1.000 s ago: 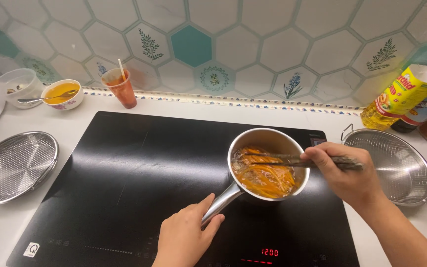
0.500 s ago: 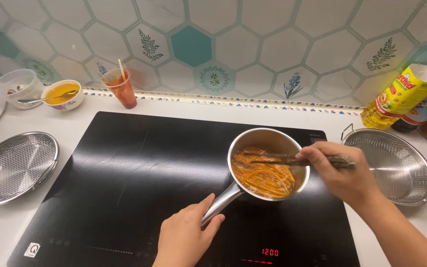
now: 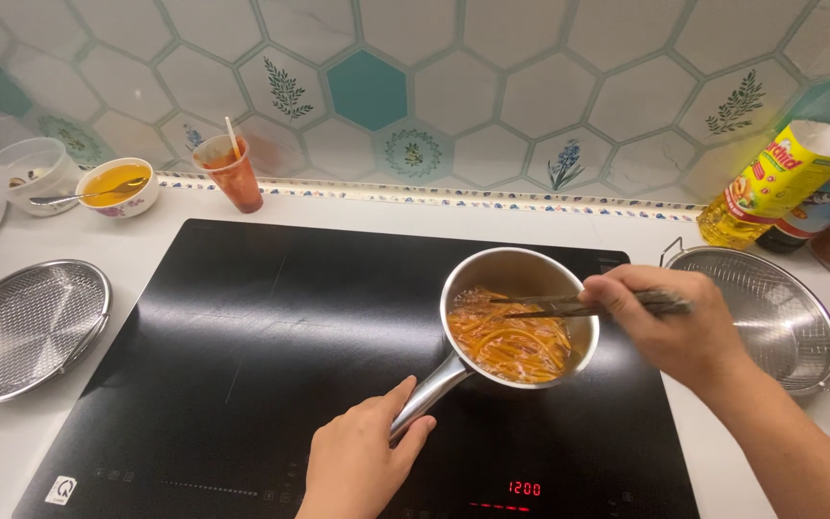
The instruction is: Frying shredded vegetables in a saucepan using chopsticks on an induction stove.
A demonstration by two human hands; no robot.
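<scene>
A small steel saucepan [image 3: 492,274] full of orange noodles [image 3: 509,344] stands on the right half of a black induction hob [image 3: 242,365]. My left hand [image 3: 362,457] grips the pan's handle [image 3: 425,396] at the front. My right hand [image 3: 670,322] holds a pair of chopsticks [image 3: 569,306] whose tips reach into the noodles from the right.
A steel mesh strainer [image 3: 26,327] lies left of the hob, another strainer bowl [image 3: 770,312] to its right. At the back stand an orange cup [image 3: 232,173], a bowl of yellow liquid [image 3: 119,185], a clear tub [image 3: 26,173] and oil bottles [image 3: 780,183].
The chopstick tips have shifted slightly within the noodles and the noodles have been stirred. My left hand stays on the handle; the pan has not moved.
</scene>
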